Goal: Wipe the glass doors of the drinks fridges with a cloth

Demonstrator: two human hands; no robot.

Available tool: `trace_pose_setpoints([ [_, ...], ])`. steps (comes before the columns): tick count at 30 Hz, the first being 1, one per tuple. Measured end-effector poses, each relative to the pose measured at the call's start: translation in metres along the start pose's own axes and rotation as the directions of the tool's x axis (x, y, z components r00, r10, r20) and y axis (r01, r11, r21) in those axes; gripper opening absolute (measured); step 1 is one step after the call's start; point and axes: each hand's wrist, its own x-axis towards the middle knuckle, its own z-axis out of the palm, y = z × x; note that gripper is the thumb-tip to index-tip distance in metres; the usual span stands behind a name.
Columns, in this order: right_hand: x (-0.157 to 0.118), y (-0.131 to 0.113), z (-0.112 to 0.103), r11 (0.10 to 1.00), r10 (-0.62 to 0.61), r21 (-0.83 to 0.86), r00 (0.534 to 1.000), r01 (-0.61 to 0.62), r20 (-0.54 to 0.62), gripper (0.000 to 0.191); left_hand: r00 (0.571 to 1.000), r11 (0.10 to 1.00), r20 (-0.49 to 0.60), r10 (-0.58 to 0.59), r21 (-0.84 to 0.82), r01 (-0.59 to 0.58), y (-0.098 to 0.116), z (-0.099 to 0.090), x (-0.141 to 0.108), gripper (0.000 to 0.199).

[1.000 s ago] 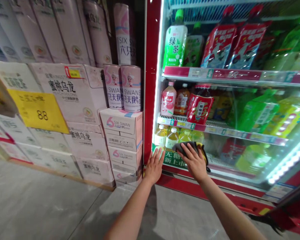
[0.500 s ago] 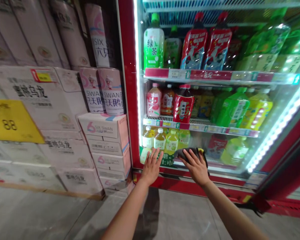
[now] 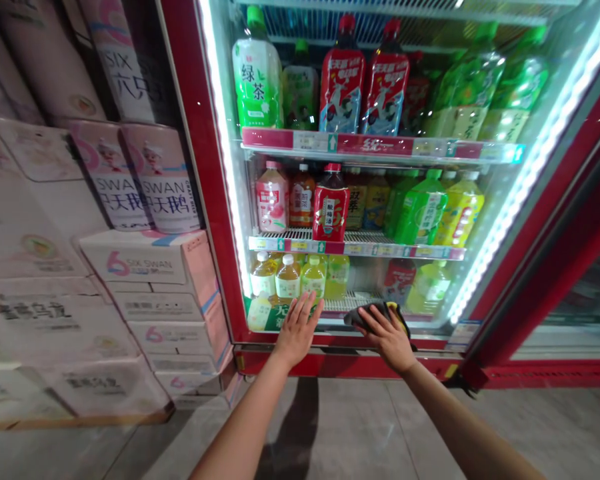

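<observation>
A lit drinks fridge with a red frame (image 3: 300, 363) stands before me, bottles showing through its glass front. My left hand (image 3: 296, 328) is laid flat with fingers outstretched at the lower glass, holding nothing. Beside it is a green sticker (image 3: 283, 313) low on the pane. Under the fingers of my right hand (image 3: 391, 339) lies a dark grey cloth (image 3: 356, 319) with a yellow and black edge, held against the bottom of the glass. Part of the cloth is hidden by that hand. Small bottles of yellow-green drink (image 3: 314, 275) stand behind the pane just above my left hand.
Stacked white and pink cartons (image 3: 145, 260) rise close on the left, with large printed cans (image 3: 163, 180) on top. To the right is another red-framed cabinet (image 3: 555, 373). Grey tiled floor (image 3: 360, 427) runs below the fridge.
My view has swung to the right, so the fridge and cartons sit further left. Both hands have moved rightward along the lower glass, the cloth going with my right hand.
</observation>
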Motion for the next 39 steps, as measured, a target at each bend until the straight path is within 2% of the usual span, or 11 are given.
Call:
trace_pose_setpoints([
  [4,0.007,0.009,-0.006,0.995,-0.103,0.013,0.994,0.102,0.046,0.045,0.999,0.999,-0.007,0.041,-0.014,-0.041,0.014,0.002,0.012,0.086],
  [7,0.013,0.029,-0.016,0.995,0.079,-0.057,0.996,-0.077,0.036,0.055,0.997,0.997,-0.006,0.073,-0.025,-0.073,0.025,0.004,0.022,0.087],
  [11,-0.022,0.04,-0.014,0.922,0.361,-0.143,0.932,-0.359,-0.008,0.061,0.995,0.994,0.0,0.104,-0.04,-0.104,0.037,0.005,0.03,0.086],
  [17,-0.044,0.051,-0.016,0.977,0.203,-0.092,0.971,-0.192,0.127,0.07,0.988,0.987,-0.004,0.154,-0.041,-0.154,0.059,0.012,0.039,0.084],
  [20,-0.039,0.067,-0.018,0.944,0.324,-0.071,0.946,-0.321,0.03,0.074,0.982,0.982,0.006,0.187,-0.036,-0.187,0.072,0.017,0.046,0.085],
  [22,-0.044,0.066,-0.009,0.871,0.488,-0.018,0.868,-0.491,-0.094,0.077,0.98,0.98,0.022,0.196,-0.036,-0.195,0.08,0.021,0.052,0.088],
  [24,-0.052,0.057,0.007,0.769,0.634,0.072,0.746,-0.635,-0.203,0.08,0.98,0.98,0.033,0.198,-0.044,-0.197,0.086,0.025,0.057,0.089],
  [27,-0.052,0.046,0.028,0.643,0.76,0.186,0.592,-0.743,-0.267,0.081,0.974,0.973,0.031,0.222,-0.068,-0.22,0.095,0.03,0.065,0.088],
  [32,-0.037,0.073,0.025,0.644,0.762,0.234,0.582,-0.728,-0.284,0.074,0.967,0.961,0.024,0.253,-0.123,-0.248,0.112,0.035,0.077,0.086],
  [37,-0.055,0.078,0.032,0.405,0.887,0.391,0.252,-0.826,-0.386,0.071,0.963,0.95,0.045,0.267,-0.18,-0.255,0.125,0.037,0.084,0.087],
  [39,-0.058,0.078,0.038,0.379,0.891,0.404,0.209,-0.832,-0.404,0.073,0.962,0.949,0.055,0.267,-0.188,-0.253,0.127,0.039,0.085,0.089],
])
